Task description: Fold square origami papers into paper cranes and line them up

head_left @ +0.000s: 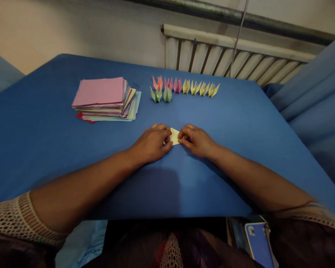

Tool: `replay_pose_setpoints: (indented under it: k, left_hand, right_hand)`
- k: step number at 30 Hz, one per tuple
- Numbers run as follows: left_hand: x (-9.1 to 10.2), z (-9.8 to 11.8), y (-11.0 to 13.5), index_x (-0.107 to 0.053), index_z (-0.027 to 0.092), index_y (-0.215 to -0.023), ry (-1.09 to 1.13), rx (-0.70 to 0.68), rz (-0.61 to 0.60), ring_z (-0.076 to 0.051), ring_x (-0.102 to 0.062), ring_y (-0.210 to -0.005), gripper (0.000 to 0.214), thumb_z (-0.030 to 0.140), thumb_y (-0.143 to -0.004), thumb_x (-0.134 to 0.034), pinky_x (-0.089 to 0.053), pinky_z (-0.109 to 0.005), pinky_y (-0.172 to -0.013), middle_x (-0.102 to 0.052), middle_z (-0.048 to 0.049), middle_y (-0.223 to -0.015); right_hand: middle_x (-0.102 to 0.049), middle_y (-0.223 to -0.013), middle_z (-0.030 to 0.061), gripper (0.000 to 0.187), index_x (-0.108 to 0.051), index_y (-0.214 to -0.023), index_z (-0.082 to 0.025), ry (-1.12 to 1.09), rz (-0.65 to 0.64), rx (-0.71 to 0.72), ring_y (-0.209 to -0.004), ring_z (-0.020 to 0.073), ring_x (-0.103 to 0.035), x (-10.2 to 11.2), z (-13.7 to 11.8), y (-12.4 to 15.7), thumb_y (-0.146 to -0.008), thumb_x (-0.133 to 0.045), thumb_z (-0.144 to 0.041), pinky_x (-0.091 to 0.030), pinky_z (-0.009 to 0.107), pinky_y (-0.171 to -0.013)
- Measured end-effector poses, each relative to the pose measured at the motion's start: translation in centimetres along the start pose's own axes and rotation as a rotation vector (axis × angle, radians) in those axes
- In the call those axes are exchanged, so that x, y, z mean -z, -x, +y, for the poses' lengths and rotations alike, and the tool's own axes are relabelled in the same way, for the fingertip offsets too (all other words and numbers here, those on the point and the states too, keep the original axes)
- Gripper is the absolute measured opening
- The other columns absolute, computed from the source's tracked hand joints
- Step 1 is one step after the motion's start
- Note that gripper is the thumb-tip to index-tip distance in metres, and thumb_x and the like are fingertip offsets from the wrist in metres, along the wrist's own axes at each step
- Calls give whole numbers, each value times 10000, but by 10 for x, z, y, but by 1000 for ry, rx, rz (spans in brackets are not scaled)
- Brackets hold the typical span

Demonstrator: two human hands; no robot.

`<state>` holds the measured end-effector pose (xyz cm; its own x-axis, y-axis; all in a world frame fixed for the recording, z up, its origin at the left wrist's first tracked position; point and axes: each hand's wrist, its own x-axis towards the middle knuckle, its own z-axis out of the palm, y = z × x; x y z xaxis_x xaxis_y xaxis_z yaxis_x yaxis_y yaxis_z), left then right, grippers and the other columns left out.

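Note:
A small pale yellow folded paper point(175, 136) lies on the blue table point(44, 141) in front of me. My left hand point(152, 143) is curled and pinches its left side against the table. My right hand point(197, 140) is curled too and pinches its right side. Only the middle of the paper shows between my fingers. Beyond my hands stands a row of small folded paper pieces point(184, 88): yellow ones on the right, pink and orange ones in the middle, green ones in front at the left.
A stack of coloured paper sheets point(104, 98) with a pink sheet on top lies at the back left. A radiator point(229, 59) stands behind the table. A blue phone point(258, 243) rests on my lap at the lower right.

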<state>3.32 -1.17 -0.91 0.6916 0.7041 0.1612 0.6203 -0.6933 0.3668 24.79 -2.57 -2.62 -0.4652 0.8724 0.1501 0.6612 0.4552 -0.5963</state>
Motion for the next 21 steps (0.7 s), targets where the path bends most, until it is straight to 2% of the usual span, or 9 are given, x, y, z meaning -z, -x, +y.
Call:
replay_pose_setpoints:
  k: [8,10,13,17,21]
  left_hand:
    - [2,-1,-1,-577,189,-773,-29,24,-31,-237,-583,-977,94,250,-843,-560,-469,-406,-894,-646,-80,-1024]
    - [2,-2,-1,-607,187,-859,-21,12,-21,-234,-587,-989,71,243,-841,-567,-470,-399,-898,-654,-79,-1057]
    - [3,-2,0,-648,191,-1057,-49,-82,-4,-245,-565,-1111,219,207,-864,-545,-436,-415,-973,-655,-79,-1185]
    - [6,1,3,-690,231,-1125,-127,-213,-114,-248,-559,-1189,309,171,-908,-479,-385,-436,-1031,-682,-47,-1232]
    - [10,5,10,-649,202,-1232,-199,-213,-162,-271,-557,-1217,349,236,-935,-468,-388,-445,-1021,-647,-71,-1315]
  right_hand:
    - [-559,-860,16,115,-556,-800,-202,56,-58,-16,-767,139,-523,6,-3,0,-835,-535,-95,-414,274,-734]
    - [-563,-870,21,121,-551,-794,-203,62,-56,-37,-774,141,-525,8,-4,0,-830,-535,-89,-416,277,-740]
    - [-568,-872,26,111,-558,-796,-200,63,-54,-70,-781,144,-532,8,-4,-1,-831,-541,-96,-418,283,-750]
    - [-579,-883,25,63,-584,-830,-199,79,-49,-63,-777,144,-540,7,-3,0,-852,-564,-143,-423,280,-744]
    - [-611,-986,48,131,-623,-967,-202,154,-43,28,-862,162,-568,8,-5,3,-894,-525,-155,-426,293,-795]
